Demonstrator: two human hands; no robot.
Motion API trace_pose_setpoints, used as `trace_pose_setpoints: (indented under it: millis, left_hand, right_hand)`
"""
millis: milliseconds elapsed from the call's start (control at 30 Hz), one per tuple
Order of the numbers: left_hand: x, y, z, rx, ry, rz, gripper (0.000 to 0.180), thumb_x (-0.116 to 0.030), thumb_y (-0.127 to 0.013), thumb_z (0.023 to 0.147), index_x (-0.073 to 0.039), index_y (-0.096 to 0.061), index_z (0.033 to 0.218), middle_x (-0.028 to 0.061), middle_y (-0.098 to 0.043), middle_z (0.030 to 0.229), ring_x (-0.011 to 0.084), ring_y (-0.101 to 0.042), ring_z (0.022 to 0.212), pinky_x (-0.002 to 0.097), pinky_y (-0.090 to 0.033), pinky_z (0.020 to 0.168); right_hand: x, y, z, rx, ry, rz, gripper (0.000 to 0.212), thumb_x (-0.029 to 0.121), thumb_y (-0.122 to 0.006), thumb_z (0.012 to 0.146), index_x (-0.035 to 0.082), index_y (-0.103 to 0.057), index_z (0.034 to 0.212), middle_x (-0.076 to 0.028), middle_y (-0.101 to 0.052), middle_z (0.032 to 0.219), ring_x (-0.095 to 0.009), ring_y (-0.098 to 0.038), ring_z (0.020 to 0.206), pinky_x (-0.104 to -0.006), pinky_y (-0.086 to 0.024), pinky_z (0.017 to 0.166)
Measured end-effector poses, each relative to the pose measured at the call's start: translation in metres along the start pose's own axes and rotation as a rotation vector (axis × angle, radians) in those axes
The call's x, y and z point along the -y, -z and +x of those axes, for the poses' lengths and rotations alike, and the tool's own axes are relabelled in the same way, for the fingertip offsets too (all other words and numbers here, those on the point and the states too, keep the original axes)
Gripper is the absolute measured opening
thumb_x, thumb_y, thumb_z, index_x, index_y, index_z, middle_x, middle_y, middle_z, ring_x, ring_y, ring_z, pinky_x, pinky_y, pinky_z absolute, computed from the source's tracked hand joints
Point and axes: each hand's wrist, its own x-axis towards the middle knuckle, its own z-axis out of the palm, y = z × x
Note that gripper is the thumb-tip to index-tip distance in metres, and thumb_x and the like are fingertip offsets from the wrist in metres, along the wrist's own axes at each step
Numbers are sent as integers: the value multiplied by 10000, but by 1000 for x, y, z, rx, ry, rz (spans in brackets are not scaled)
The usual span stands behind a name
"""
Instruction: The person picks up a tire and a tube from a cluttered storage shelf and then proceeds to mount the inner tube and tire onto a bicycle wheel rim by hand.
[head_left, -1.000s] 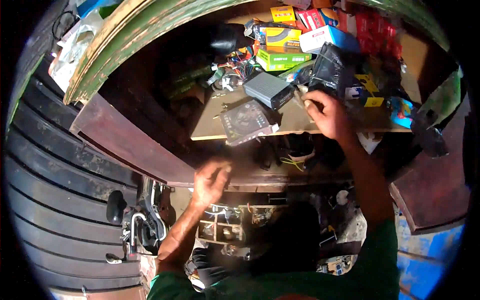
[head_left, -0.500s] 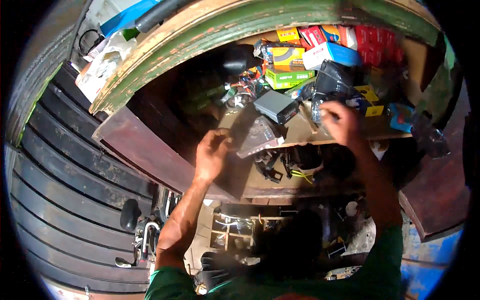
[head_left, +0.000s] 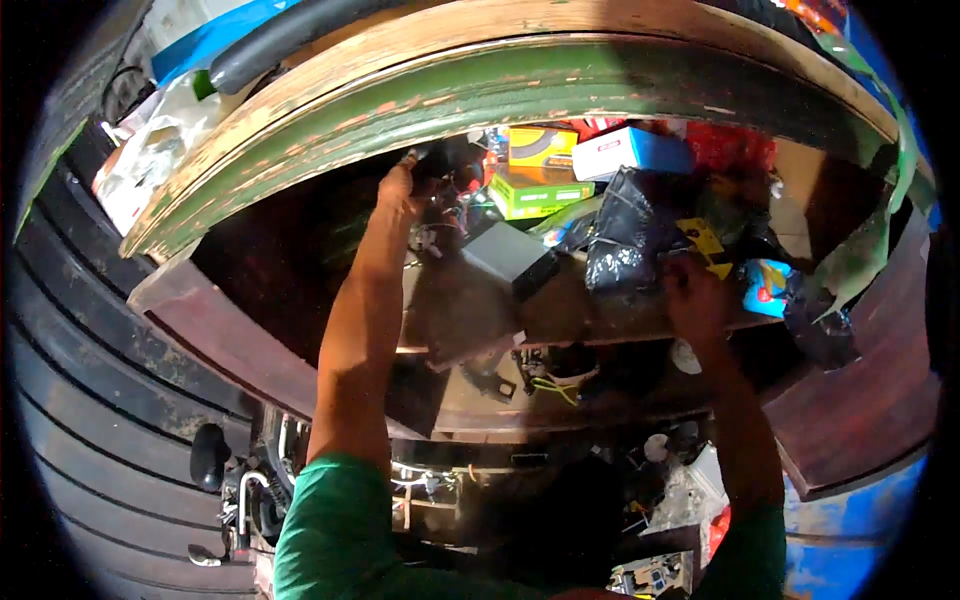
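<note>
I'm hovering left hand (head_left: 399,188) by wiring (head_left: 458,210), right hand (head_left: 696,292) by black plastic-wrapped package (head_left: 622,240), can't tell either grip, nothing visibly lifted.

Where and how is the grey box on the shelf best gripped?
Probably by its two long sides, from above and the front: the grey box lies flat with its top bare, while the green box sits behind it and the black package to its right.

Dark slatted panel (head_left: 110,375) — white plastic bag (head_left: 170,135) nearby.
</note>
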Motion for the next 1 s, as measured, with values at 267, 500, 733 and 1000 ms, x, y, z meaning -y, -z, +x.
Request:
trace_pose_setpoints:
  millis: [267,500,733,1000]
  left_hand:
    - [43,-16,121,170,52,-125,421,-437,-620,1090,-127,-678,1369,129,-737,1284,370,-692,1166,555,-615,915]
    - [50,-15,145,317,-28,-290,405,-411,-613,1095,-122,-676,1372,116,-741,1248,363,-702,1087,530,-611,888]
    - [46,-139,50,602,-201,-345,319,-381,-663,1063,-112,-704,1227,79,-747,1106,252,-683,947,452,-597,789]
    - [93,-349,-152,883,-164,303,666,-283,-747,996,-103,-503,1589,172,-599,1526,363,-648,1234,553,-606,914]
  right_hand:
    - [0,26,1,85,-32,-69,195,247,-692,964,125,-744,1107,-125,-741,819,-314,-725,729,-425,-565,679]
    - [26,33,7,360,-184,-64,362,307,-699,1004,103,-720,1303,-154,-779,1082,-297,-757,981,-452,-593,838]
    - [-22,4,-7,175,33,-92,393,342,-682,953,119,-758,1268,-218,-780,1055,-430,-755,915,-535,-613,837]
    - [26,53,14,347,-217,-267,407,293,-674,972,76,-734,1311,-235,-780,1137,-396,-762,993,-496,-613,902]
